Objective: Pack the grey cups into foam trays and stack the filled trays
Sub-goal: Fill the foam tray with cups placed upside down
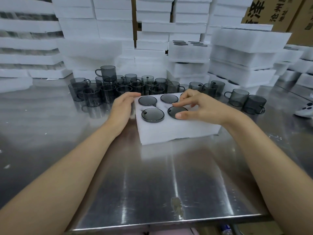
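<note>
- The steel table gives me a wide bare stretch between its near edge and the foam tray. Both forearms cross that stretch.
- The tray sits in the middle of the table, turned slightly, so its near left corner points toward me.
- To the left of the tray the surface is open. Behind it, loose cups crowd together just past its far edge, and one cup is perched on top of the others.
- To the right a pair of cups stands apart from the tray, with bare steel between them.
- Foam stacks wall off the whole back of the table. One lower stack shows dark discs on its top layer. Cardboard boxes rise at the far right.
- The tray is white, thick and rough-cut. Round grey faces sit flush in its holes: two in the far row, and in the near row the near left cup and the near right cup. Another hole lies partly hidden under the right hand.
- My left hand is released, with straight fingers lying against the tray's left edge. It is blurred.
- My right hand arches over the tray and grasps the near right cup, thumb on its near rim and forefinger on its far rim.
</note>
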